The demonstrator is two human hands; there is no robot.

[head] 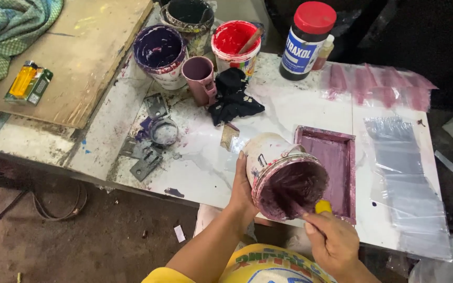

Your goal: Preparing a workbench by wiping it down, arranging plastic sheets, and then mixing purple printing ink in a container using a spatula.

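Over the stained worktable [195, 162]: tilted paint tub [284, 175], mouth toward the body.
Left hand [242, 191] clamped on its side; right hand [334, 241] gripping yellow-handled stirrer [322, 207] inside.

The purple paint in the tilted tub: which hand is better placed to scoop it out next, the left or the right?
The right hand, probably. It already holds a yellow-handled tool whose tip reaches into the purple paint tub. The left hand grips the tub's side, keeping it tilted beside the small framed screen, so it is not free.
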